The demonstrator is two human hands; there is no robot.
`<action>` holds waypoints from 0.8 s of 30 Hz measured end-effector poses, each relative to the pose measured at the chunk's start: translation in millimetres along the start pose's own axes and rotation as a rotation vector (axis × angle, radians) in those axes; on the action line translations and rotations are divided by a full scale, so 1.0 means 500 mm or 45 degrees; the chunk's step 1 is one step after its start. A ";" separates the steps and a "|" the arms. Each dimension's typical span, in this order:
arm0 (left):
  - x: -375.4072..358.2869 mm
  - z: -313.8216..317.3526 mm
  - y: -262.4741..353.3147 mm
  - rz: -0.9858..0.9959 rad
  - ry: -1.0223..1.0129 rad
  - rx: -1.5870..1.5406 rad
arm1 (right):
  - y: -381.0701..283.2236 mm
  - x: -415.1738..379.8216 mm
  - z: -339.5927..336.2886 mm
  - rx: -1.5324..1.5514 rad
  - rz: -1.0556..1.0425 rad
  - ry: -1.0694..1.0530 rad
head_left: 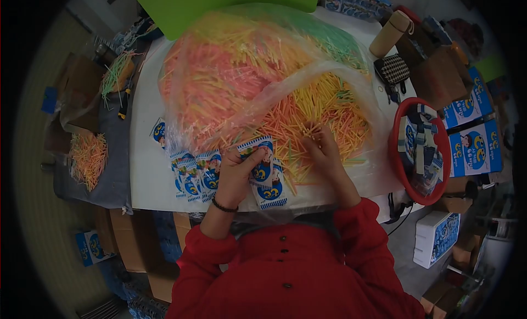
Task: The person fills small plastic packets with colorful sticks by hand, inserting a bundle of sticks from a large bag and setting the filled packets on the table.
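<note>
Between the thumb and fingers of my left hand (239,173) is a small blue and white packet (260,161), held over the table's near side. My right hand (324,149) reaches into a heap of thin yellow, orange and pink sticks (299,113), its fingers closed around a few of them. The heap spills from a large clear plastic bag (219,77) full of pink, yellow and green sticks. More printed packets (208,171) lie left of my left hand, and another packet (270,194) lies below the held one.
To the right is a red basket (399,168) holding packets. Behind it are a tan bottle (390,34), a checked pouch (392,70) and blue printed boxes (475,149). Loose sticks (88,160) lie on a grey surface (116,149) at left. A white foam box (425,239) stands lower right.
</note>
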State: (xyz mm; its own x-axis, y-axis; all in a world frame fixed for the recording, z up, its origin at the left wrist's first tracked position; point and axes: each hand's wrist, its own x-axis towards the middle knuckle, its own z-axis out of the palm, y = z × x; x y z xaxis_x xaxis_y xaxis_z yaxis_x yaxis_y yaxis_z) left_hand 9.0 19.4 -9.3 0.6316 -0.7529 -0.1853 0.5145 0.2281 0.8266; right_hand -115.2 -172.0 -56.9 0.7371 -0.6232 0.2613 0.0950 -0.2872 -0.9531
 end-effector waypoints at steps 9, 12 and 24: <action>-0.004 0.013 0.002 -0.200 0.046 -0.229 | 0.007 -0.005 -0.012 -0.264 0.029 -0.070; -0.004 0.007 -0.001 -0.171 -0.054 -0.202 | -0.014 0.013 -0.013 0.173 0.207 0.043; 0.006 0.014 -0.004 -0.162 0.104 -0.423 | -0.047 0.060 -0.019 1.130 0.654 0.481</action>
State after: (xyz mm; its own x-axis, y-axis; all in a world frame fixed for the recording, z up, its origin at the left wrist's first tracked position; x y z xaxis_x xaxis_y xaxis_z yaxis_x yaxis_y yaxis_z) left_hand 5.7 12.4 -7.9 0.5876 -0.7395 -0.3285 0.7439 0.3340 0.5788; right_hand -101.6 -190.6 -25.3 0.5882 -0.7453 -0.3140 0.3951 0.6036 -0.6925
